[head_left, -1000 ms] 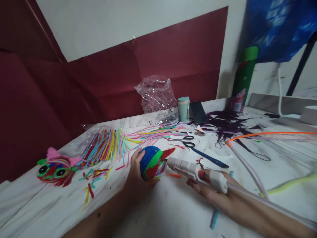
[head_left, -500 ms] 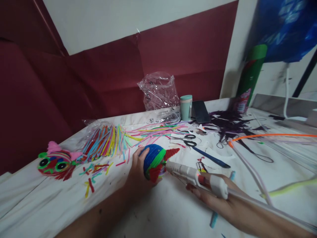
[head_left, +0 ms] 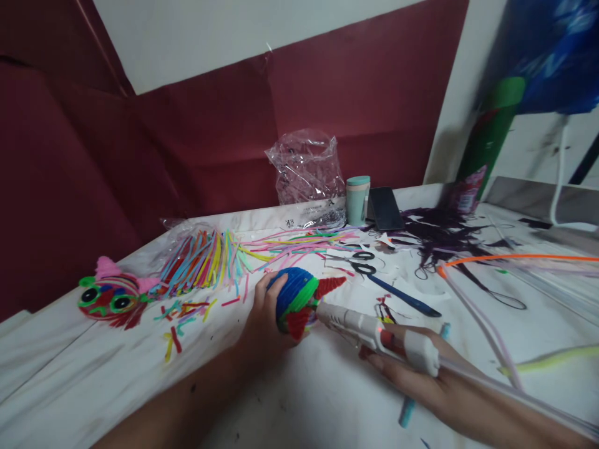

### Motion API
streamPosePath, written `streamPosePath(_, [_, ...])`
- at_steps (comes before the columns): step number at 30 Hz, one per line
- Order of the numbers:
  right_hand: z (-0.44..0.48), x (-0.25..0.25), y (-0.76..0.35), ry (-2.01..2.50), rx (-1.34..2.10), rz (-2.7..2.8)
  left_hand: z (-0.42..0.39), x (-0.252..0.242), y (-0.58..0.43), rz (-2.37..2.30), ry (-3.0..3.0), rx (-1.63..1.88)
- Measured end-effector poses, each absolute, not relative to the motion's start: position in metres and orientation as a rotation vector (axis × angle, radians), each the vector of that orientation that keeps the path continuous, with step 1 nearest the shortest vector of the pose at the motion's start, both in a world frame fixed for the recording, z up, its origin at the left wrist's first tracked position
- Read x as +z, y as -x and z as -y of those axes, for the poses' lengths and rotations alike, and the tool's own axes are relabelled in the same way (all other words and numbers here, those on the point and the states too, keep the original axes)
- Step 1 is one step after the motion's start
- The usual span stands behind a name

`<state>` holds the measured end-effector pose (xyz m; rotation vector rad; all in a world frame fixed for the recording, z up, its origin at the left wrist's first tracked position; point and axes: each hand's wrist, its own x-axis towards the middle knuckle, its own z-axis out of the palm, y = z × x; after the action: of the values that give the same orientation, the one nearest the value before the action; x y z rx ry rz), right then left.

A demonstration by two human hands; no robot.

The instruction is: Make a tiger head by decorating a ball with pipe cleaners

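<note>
My left hand (head_left: 266, 312) is wrapped round a ball (head_left: 292, 290) covered in blue and green pipe cleaners, with red pointed pieces on its right side. In my right hand (head_left: 412, 368) is a white glue gun (head_left: 355, 323), its nozzle pointing left at the ball beside the red pieces. Whether the nozzle touches the ball I cannot tell. A finished-looking pipe cleaner head (head_left: 110, 296) with big black eyes and pink ears lies at the far left.
Bundled pipe cleaners (head_left: 201, 259) and cut scraps (head_left: 180, 318) lie left of the ball. Scissors (head_left: 362, 265), a blue-handled tool (head_left: 405, 296), a cup (head_left: 358, 201), a phone (head_left: 386, 209) and dark purple strands (head_left: 440, 234) spread behind. A long orange pipe cleaner (head_left: 515, 257) crosses the right.
The whole view has shifted slightly, so things appear a little to the right. Both hands keep their hold on the ball and the glue gun, which stay close together.
</note>
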<state>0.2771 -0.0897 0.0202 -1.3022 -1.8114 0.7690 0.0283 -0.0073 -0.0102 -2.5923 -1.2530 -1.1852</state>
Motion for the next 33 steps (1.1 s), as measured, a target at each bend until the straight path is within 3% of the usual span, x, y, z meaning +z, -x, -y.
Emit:
streamPosePath(22, [0.0873, 0.0195, -0.28, 1.286, 0.829, 1.873, 0.0064, -0.0119, -0.0257, 1.253, 2.634, -1.185])
streamPosePath(33, [0.0881, 0.0215, -0.28, 1.319, 0.673, 1.932, 0.0045, -0.0137, -0.0253, 1.275, 2.629, -1.183])
